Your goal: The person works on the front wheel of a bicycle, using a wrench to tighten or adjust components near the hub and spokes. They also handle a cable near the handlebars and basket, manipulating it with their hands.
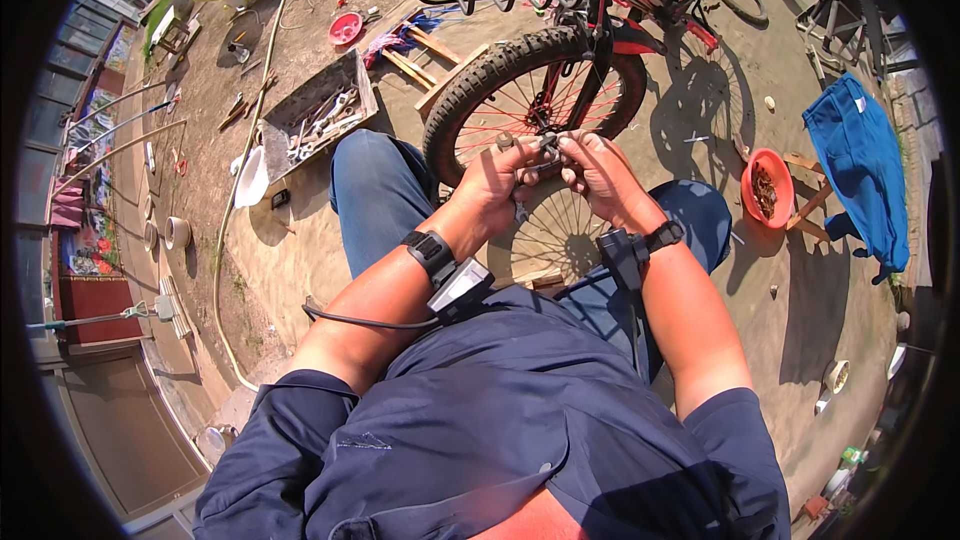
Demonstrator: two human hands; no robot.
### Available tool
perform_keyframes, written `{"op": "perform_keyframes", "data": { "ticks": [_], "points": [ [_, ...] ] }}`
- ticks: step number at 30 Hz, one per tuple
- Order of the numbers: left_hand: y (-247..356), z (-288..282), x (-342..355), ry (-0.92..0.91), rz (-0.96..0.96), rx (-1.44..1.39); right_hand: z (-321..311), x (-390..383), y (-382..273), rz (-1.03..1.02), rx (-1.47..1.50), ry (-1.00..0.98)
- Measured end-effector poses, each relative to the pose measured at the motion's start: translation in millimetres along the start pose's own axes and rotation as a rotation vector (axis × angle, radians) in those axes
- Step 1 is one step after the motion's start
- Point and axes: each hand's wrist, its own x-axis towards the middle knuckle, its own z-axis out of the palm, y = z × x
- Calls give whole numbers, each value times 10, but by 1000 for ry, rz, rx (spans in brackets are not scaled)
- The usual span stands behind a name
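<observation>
Both hands meet in front of a bicycle's front wheel, which has a knobby black tyre and red spokes. My left hand is closed, its thumb and fingertips pinching one side of a small dark metal part. From the same hand a brownish rounded end sticks up and a shiny bit shows below; I cannot make out what they belong to. Against the other side of the metal part, my right hand presses its thumb and fingers. The part appears in line with the wheel's hub; whether it touches the bicycle I cannot tell.
A metal tray of wrenches and loose tools lies left of my knee. Wooden-handled tools rest beyond it. On the right are a red bowl of small brown pieces and a blue cloth over a wooden stand. A hose runs along the left.
</observation>
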Motion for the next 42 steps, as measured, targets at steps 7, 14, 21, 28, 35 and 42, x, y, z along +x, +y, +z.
{"op": "perform_keyframes", "data": {
  "ticks": [7, 14, 21, 28, 35, 42],
  "points": [
    [56, 73, 866, 118, 70, -53, -277, 405, -142, -16, -52, 106],
    [-11, 217, 1299, 310, 24, -95, -325, 591, -45, 30, 59, 229],
    [21, 407, 1286, 269, 0, -167, -256, 716, -73, -64, 81, 179],
    [-16, 402, 1383, 276, 8, -297, -155, 713, -161, -92, 116, 159],
    [-7, 413, 1374, 302, 25, -313, -246, 841, -18, -148, 87, 120],
    [13, 417, 1357, 245, 17, -338, -233, 847, -52, -132, -100, 177]
  ]
}}
